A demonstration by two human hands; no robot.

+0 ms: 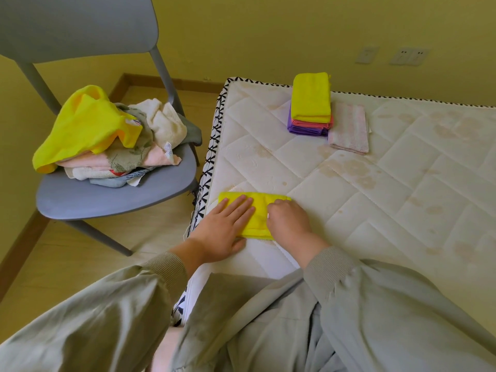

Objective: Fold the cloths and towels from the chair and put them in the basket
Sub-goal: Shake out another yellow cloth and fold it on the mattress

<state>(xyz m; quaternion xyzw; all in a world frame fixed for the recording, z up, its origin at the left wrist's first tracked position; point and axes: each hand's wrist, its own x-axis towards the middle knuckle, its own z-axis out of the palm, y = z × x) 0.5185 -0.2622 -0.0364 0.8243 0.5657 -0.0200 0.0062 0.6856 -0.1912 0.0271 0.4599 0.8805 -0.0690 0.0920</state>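
1. Yellow cloth lay part-folded under both hands, at the near left corner of the mattress, close to the body.
2. Its long axis ran crosswise, from the left hand to the right hand. Both touched it; neither needed to reach.
3. Left hand: spread flat, fingers straight, pressing down the cloth's left half.
4. Right hand: fingers curled over the right end, apparently gripping a layer. The fingertips were hidden, so the exact hold could not be told.
5. Judgement: the next fold likely carries the right end over toward the left hand, which serves as anchor.
6. Cloth looked soft and bright, a neat band with a crease between the hands.
7. Folded stack, yellow on top, sat well beyond the right hand.
8. Unfolded pile waited on the chair, off to the left hand's side. No basket in view.
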